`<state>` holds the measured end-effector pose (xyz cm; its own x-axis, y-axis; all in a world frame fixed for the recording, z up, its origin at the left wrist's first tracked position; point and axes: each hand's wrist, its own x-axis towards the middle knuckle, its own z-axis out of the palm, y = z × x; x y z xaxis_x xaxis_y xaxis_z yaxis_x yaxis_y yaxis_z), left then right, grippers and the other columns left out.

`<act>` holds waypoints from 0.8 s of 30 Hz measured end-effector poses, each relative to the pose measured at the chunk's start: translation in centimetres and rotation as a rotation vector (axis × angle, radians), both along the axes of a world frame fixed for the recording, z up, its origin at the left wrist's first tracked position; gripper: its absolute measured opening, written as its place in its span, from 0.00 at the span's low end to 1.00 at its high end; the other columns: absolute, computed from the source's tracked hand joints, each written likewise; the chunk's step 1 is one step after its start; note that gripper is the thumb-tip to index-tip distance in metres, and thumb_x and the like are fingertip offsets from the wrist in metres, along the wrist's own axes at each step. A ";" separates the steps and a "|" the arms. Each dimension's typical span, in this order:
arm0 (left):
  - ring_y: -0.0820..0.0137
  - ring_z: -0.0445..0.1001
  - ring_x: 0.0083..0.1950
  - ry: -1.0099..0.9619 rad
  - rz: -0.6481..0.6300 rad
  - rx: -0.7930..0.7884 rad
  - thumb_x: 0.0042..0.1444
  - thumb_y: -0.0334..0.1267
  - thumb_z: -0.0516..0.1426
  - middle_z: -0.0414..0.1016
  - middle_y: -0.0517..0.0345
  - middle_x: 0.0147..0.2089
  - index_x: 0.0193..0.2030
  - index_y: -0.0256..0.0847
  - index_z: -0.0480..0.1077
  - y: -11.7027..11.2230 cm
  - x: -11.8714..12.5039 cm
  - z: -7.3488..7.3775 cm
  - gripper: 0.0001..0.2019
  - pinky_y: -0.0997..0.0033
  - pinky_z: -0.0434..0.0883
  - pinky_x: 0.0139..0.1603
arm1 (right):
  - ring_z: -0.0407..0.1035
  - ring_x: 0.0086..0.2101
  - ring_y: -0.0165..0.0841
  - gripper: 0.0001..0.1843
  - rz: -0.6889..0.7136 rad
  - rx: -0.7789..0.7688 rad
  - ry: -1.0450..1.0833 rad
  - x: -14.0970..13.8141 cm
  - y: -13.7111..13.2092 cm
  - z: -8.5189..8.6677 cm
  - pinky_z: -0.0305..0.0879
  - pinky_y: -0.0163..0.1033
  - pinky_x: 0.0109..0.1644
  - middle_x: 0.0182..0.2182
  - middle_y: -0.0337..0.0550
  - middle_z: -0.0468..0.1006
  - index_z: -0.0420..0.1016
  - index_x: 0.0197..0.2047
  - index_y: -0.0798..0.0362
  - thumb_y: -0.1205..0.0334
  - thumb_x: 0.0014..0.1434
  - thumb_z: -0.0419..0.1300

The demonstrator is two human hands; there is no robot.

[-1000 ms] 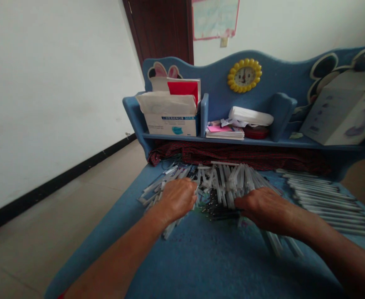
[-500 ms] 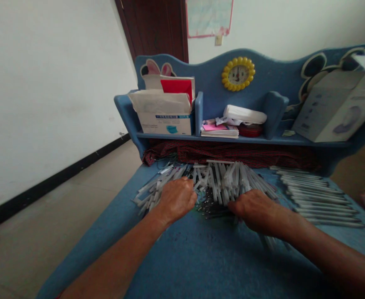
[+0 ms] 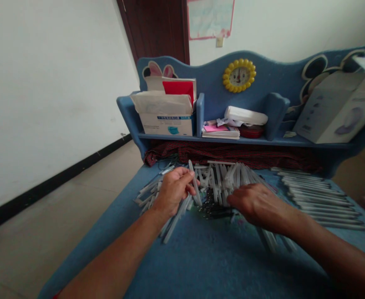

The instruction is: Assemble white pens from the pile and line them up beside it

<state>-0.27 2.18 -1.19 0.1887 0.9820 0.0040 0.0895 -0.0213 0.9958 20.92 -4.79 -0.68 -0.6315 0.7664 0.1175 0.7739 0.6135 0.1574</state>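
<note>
Your left hand [image 3: 173, 187] pinches a slim, pale tube [image 3: 194, 182] between thumb and fingers, the tube standing tilted, its upper end leaning left, above the blue table [image 3: 185, 265]. Your right hand [image 3: 255, 202] is curled, knuckles up, at the near edge of the middle heap; its fingertips are hidden, so you cannot tell whether they grip anything.

Under and beside your left hand lies a loose pile of pale tubes [image 3: 148, 195]. Between your hands sit dark, thin rods [image 3: 214, 209], with a heap of whitish, translucent pieces [image 3: 223, 178] just behind them. More pale sticks [image 3: 268, 240] show below your right wrist. Farther right, slim pens [image 3: 324, 203] lie side by side in a row.

Behind everything, a red-and-black checked cloth [image 3: 201, 153] stretches beneath the shelf [image 3: 173, 136], which bears a mask box [image 3: 166, 123], a stack of papers [image 3: 221, 134] and a tall white box [image 3: 329, 106].
</note>
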 end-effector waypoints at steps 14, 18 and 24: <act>0.82 0.67 0.17 -0.475 0.038 -0.441 0.57 0.26 0.54 0.76 0.54 0.26 0.30 0.32 0.69 0.2 0.0 0.5 0.05 0.86 0.61 0.14 | 0.72 0.32 0.34 0.10 0.411 0.387 0.564 -2.7 -5.7 3.3 0.69 0.40 0.37 0.28 0.46 0.76 0.72 0.37 0.56 0.72 0.59 0.49; 0.82 0.67 0.17 -0.520 0.030 -0.453 0.57 0.26 0.54 0.76 0.54 0.26 0.30 0.30 0.70 0.2 0.0 0.5 0.06 0.85 0.64 0.14 | 0.74 0.35 0.34 0.12 0.449 0.415 0.576 -3.0 -6.0 3.2 0.71 0.39 0.41 0.30 0.47 0.79 0.73 0.39 0.58 0.73 0.59 0.49; 0.81 0.67 0.16 -0.532 0.042 -0.444 0.58 0.25 0.53 0.75 0.55 0.25 0.30 0.29 0.71 0.2 0.0 0.5 0.07 0.84 0.66 0.14 | 0.74 0.37 0.35 0.13 0.467 0.446 0.585 -2.9 -5.7 2.8 0.71 0.39 0.42 0.32 0.47 0.80 0.73 0.40 0.59 0.73 0.60 0.48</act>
